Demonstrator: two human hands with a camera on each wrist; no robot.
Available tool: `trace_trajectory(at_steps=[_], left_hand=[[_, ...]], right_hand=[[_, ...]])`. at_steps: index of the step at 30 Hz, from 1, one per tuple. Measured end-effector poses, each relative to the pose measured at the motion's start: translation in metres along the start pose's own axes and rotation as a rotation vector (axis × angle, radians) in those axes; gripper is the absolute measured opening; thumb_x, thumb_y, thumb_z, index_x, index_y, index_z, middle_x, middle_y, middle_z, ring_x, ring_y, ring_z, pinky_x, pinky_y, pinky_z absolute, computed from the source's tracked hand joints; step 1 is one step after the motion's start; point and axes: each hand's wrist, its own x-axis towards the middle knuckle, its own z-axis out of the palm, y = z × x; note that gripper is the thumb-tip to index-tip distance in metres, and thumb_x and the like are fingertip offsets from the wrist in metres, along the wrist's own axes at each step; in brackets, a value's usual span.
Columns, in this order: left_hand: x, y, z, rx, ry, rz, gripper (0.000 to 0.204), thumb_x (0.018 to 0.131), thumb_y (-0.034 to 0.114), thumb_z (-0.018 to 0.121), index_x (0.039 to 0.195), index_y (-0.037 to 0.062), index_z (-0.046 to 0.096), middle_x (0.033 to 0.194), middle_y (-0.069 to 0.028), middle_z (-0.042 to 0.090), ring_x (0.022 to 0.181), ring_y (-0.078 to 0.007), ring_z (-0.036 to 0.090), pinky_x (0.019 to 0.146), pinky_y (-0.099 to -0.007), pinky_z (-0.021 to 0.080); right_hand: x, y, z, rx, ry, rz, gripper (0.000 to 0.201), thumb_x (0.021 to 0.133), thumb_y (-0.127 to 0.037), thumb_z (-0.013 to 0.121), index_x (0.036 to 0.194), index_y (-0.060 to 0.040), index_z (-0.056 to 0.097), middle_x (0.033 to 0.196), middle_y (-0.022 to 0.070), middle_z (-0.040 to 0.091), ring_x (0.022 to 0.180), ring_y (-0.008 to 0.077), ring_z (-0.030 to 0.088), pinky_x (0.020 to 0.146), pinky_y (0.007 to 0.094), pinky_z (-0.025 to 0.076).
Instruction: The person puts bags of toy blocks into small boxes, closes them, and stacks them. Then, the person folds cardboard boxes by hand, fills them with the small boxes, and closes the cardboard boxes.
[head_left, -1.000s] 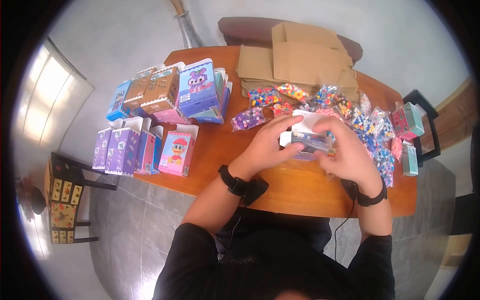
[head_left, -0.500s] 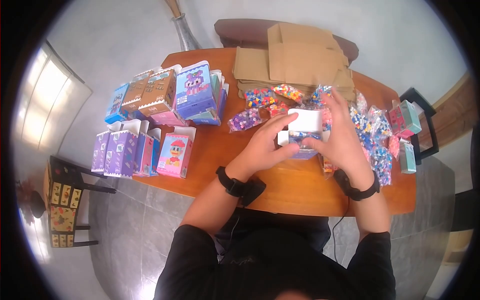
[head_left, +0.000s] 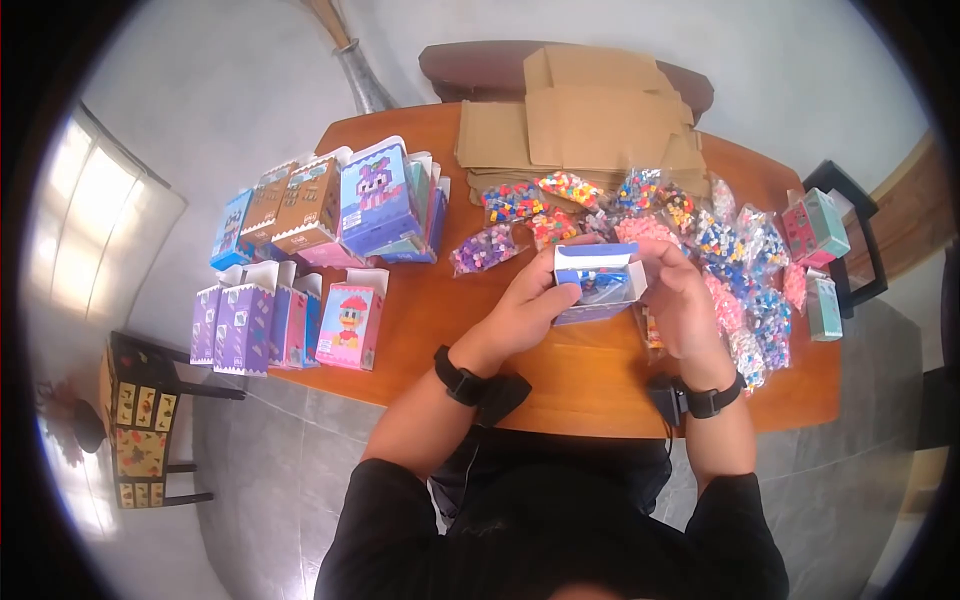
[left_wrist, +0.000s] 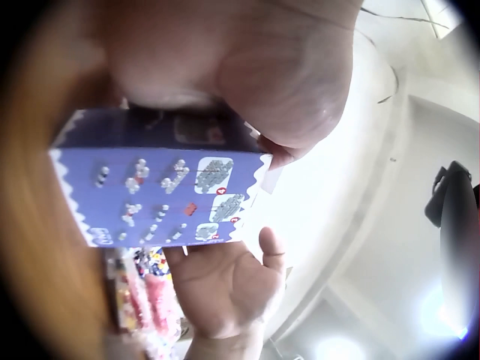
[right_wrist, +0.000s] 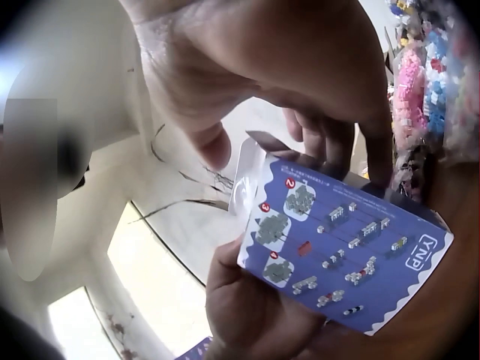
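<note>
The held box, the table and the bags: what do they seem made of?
Box: likely smooth printed card, judging by its crisp folded edges. Table: apparently varnished wood, brown with a sheen. Bags: probably clear plastic film, since coloured pieces show through.

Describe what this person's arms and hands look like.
Short black sleeves end around the elbows. The left hand and right hand are ungloved, with black wrist straps carrying dark boxy devices; a thin cable hangs below the left device.

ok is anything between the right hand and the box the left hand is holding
Nothing visible blocks it: the right hand sits beside the box, which the left hand grips from the opposite side. The plastic bag showing in the gap appears to lie on the table.
</note>
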Motion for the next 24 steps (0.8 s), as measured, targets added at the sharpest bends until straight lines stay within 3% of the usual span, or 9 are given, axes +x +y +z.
trace_trajectory(at_steps=[1,7,13,15,16,17,19,21,24], left_hand=[[0.000,0.001,0.000,0.001,0.000,-0.005,0.055,0.097,0.004,0.051,0.149,0.0033,0.035,0.138,-0.0118,0.051,0.127,-0.0190,0.050,0.107,-0.0342,0.040],[-0.002,-0.002,-0.001,0.069,0.010,0.051,0.052,0.099,0.006,0.050,0.148,0.0038,0.034,0.136,-0.0132,0.051,0.128,-0.0209,0.049,0.109,-0.0362,0.039],[-0.004,0.000,0.008,0.040,-0.007,0.040,0.056,0.098,0.008,0.055,0.149,0.0050,0.032,0.136,-0.0133,0.051,0.127,-0.0215,0.049,0.109,-0.0371,0.039],[-0.002,-0.003,0.013,0.123,-0.038,0.190,0.056,0.095,0.004,0.059,0.146,0.0053,0.035,0.134,-0.0118,0.052,0.127,-0.0205,0.048,0.108,-0.0369,0.040],[-0.002,-0.004,0.013,0.124,-0.040,0.185,0.056,0.095,0.004,0.059,0.146,0.0053,0.035,0.134,-0.0118,0.052,0.127,-0.0205,0.048,0.108,-0.0369,0.040],[-0.002,-0.004,0.013,0.144,0.017,0.158,0.054,0.091,0.002,0.063,0.141,0.0056,0.041,0.133,-0.0111,0.052,0.126,-0.0211,0.049,0.107,-0.0370,0.041],[0.001,-0.007,0.008,0.166,0.069,0.128,0.052,0.088,-0.001,0.067,0.135,0.0058,0.048,0.131,-0.0104,0.053,0.126,-0.0217,0.050,0.106,-0.0370,0.042],[0.003,-0.012,-0.002,0.420,0.022,0.344,0.039,0.083,-0.005,0.068,0.119,0.0067,0.059,0.130,-0.0125,0.055,0.123,-0.0250,0.053,0.103,-0.0389,0.044],[0.002,0.002,0.002,0.617,0.052,0.352,0.036,0.077,-0.002,0.076,0.111,0.0044,0.065,0.126,-0.0130,0.058,0.116,-0.0269,0.057,0.098,-0.0376,0.048]], right_hand=[[0.007,-0.001,-0.006,-0.020,-0.200,-0.018,0.037,0.092,0.000,0.053,0.130,0.0004,0.049,0.126,0.0136,0.060,0.117,0.0193,0.057,0.103,0.0336,0.043],[-0.003,0.020,0.013,-0.339,-0.049,-0.245,0.037,0.092,0.006,0.048,0.128,-0.0024,0.049,0.130,0.0127,0.058,0.119,0.0181,0.056,0.103,0.0328,0.043],[-0.005,0.016,0.024,-0.391,0.002,-0.123,0.041,0.091,0.007,0.049,0.131,-0.0038,0.048,0.132,0.0098,0.056,0.118,0.0175,0.056,0.103,0.0320,0.042],[-0.005,0.013,0.024,-0.367,-0.006,-0.102,0.043,0.090,0.009,0.050,0.130,-0.0043,0.048,0.131,0.0095,0.056,0.118,0.0173,0.056,0.102,0.0324,0.043],[-0.005,0.013,0.023,-0.347,-0.020,-0.082,0.044,0.089,0.010,0.050,0.130,-0.0048,0.048,0.131,0.0091,0.056,0.118,0.0171,0.056,0.102,0.0328,0.043],[-0.006,0.014,0.022,-0.342,-0.017,-0.083,0.044,0.089,0.010,0.050,0.130,-0.0048,0.048,0.131,0.0091,0.056,0.118,0.0171,0.056,0.102,0.0328,0.043],[-0.006,0.016,0.018,-0.547,-0.072,-0.311,0.040,0.086,0.012,0.051,0.122,-0.0046,0.056,0.130,0.0099,0.057,0.118,0.0171,0.056,0.100,0.0344,0.045],[-0.008,0.011,0.013,-0.662,-0.107,-0.329,0.035,0.086,0.012,0.053,0.116,-0.0039,0.059,0.129,0.0107,0.057,0.118,0.0182,0.057,0.098,0.0348,0.046],[-0.008,0.001,0.016,-0.845,-0.164,-0.383,0.025,0.086,0.010,0.057,0.106,-0.0025,0.063,0.128,0.0122,0.059,0.118,0.0208,0.058,0.096,0.0351,0.048]])
